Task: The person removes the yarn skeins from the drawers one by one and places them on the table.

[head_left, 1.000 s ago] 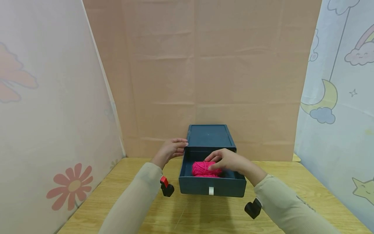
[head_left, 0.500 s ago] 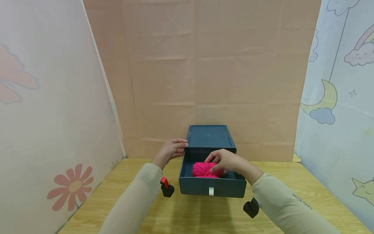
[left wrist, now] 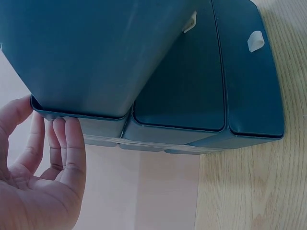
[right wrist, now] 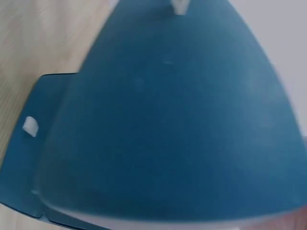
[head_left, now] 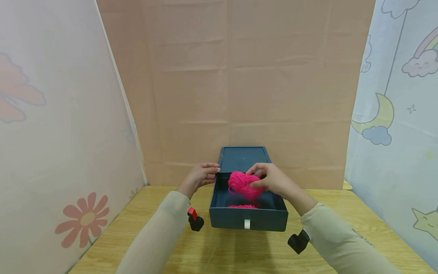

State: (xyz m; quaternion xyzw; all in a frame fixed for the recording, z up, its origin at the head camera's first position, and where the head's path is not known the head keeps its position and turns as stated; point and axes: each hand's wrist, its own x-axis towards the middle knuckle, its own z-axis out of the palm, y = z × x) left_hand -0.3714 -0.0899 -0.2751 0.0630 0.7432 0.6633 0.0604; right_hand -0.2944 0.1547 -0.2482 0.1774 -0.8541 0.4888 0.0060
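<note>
A skein of bright pink yarn (head_left: 241, 184) is pinched between the thumb and fingers of my right hand (head_left: 273, 179), raised over the pulled-out drawer (head_left: 248, 219). More pink yarn (head_left: 243, 206) shows low behind the drawer's front wall. My left hand (head_left: 202, 176) touches the left side of the dark blue drawer unit (head_left: 244, 158) near its top front corner. In the left wrist view the fairly straight fingers (left wrist: 74, 143) rest along that edge. From the right wrist, the drawer's underside (right wrist: 168, 120) fills most of the view, and the right hand's grip is hidden there.
Below the pulled-out drawer, the unit has two closed drawers with white pull tabs (left wrist: 256, 41). It stands on a wooden table (head_left: 164, 236) against a brown paper backdrop (head_left: 184, 95). Printed white sheets (head_left: 44, 152) flank both sides.
My right hand has lifted the skein up from the drawer floor, uncovering more yarn below it. The left hand has stayed against the unit.
</note>
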